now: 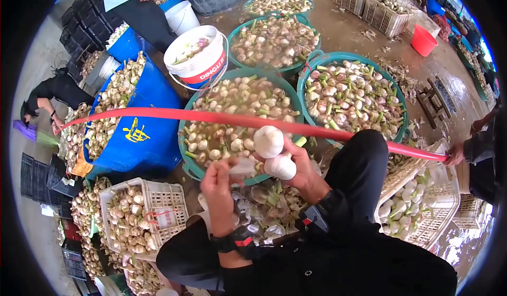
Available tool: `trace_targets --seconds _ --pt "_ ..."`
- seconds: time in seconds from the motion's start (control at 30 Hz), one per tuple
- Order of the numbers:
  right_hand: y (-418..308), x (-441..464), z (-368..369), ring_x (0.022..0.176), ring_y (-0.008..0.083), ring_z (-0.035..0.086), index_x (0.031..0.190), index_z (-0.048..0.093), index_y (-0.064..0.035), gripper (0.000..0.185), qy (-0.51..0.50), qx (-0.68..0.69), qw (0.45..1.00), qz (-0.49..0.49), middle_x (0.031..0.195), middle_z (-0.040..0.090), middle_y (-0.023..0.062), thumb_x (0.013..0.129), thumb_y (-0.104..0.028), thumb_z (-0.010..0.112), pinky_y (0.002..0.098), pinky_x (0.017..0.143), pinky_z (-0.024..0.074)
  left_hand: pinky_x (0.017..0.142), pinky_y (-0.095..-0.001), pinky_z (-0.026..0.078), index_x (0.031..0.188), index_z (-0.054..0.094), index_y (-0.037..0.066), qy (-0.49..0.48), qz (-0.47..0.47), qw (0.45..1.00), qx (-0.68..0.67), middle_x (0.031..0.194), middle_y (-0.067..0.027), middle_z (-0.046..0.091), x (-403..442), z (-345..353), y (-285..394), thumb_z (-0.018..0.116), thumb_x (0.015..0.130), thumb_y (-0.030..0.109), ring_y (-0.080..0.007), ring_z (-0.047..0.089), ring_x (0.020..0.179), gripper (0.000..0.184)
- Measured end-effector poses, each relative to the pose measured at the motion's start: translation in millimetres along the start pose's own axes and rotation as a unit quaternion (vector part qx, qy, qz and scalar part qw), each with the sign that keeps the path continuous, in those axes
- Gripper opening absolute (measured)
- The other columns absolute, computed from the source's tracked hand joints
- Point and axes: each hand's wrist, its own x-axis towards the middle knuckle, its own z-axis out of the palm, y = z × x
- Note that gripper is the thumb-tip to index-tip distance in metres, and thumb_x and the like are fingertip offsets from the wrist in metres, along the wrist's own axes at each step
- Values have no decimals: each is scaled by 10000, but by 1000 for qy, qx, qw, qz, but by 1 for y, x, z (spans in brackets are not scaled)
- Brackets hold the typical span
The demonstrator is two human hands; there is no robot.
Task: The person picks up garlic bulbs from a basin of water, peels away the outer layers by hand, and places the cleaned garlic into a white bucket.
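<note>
My right hand (306,174) holds two white garlic bulbs, an upper bulb (269,141) and a lower bulb (280,167), with the fingers curled behind them. Just left of it, my left hand (216,182) is closed in a pinch on a pale, translucent piece of garlic skin (242,168). Both hands are above the near rim of a green tub (186,156) of garlic in cloudy water. Between my knees lies a heap of peeled skins and stalks (274,203).
A red strap (211,116) stretches across the view beyond my hands, reaching a person's hand (454,155) at right. Around stand another green tub (405,103), a white bucket (195,58), a blue barrel (145,132), a garlic crate (171,201) and a crate (441,211) of white bulbs.
</note>
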Motion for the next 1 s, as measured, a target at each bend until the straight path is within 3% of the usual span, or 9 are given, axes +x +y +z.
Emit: trace_targets --seconds 0.1,0.23,0.3,0.6,0.73,0.83,0.9,0.97,1.0 --pt "-3 -2 14 921 313 544 1213 366 -14 512 32 3 999 -15 1109 497 180 860 -383 410 403 728 480 487 -239 437 770 516 44 -32 -21 991 -132 807 -75 554 -2 -35 -17 495 857 248 -127 528 582 222" --pt "11 -2 18 879 258 573 1180 418 -36 429 27 16 999 -17 1052 542 141 865 -327 420 372 730 487 514 -272 429 730 526 6 -111 -76 891 433 710 -76 546 14 -56 -51 487 838 244 -164 521 567 264" --pt "17 -6 25 850 223 585 1137 461 -41 392 44 33 998 -11 1004 564 123 852 -311 449 361 726 488 613 -345 416 860 574 -2 -101 103 857 495 754 -156 569 15 -42 -54 476 796 205 -262 538 681 237" --pt "-96 -142 110 884 198 560 1124 446 -4 396 -21 -214 922 -324 1026 546 114 825 -261 495 332 772 473 420 -221 342 746 518 16 -158 31 895 416 571 -29 461 63 -99 -131 404 777 14 -84 428 464 118" --pt "-130 -261 79 855 192 567 1062 481 -5 284 281 -395 755 -441 965 557 107 825 -161 495 315 763 478 393 -223 336 727 515 19 -179 120 880 424 577 -20 422 72 -105 -153 383 779 49 -91 399 463 145" --pt "-141 -343 12 828 186 573 1037 527 14 281 438 -390 698 -410 945 574 98 794 -129 519 290 742 472 366 -219 364 803 474 67 -127 -138 953 237 607 10 416 44 -97 -129 375 841 89 -87 406 473 108" --pt "-133 -379 -18 854 182 572 1028 560 -10 295 540 -714 344 -284 969 578 95 744 -85 551 256 745 456 360 -204 361 807 473 77 -97 -161 943 275 583 25 377 36 -88 -112 383 846 110 -55 377 460 104" --pt "-132 -400 -49 878 188 570 1059 556 -45 329 528 -733 329 -276 976 577 108 733 -84 573 269 769 451 352 -193 359 814 479 74 -95 -160 931 313 582 23 388 35 -92 -112 399 846 126 -47 381 454 100" --pt "-132 -413 -69 887 208 570 1069 555 -76 324 569 -519 531 -354 1006 574 107 750 -130 574 289 786 445 349 -187 359 830 487 74 -96 -191 919 332 578 16 398 39 -103 -120 399 853 134 -48 389 446 109"
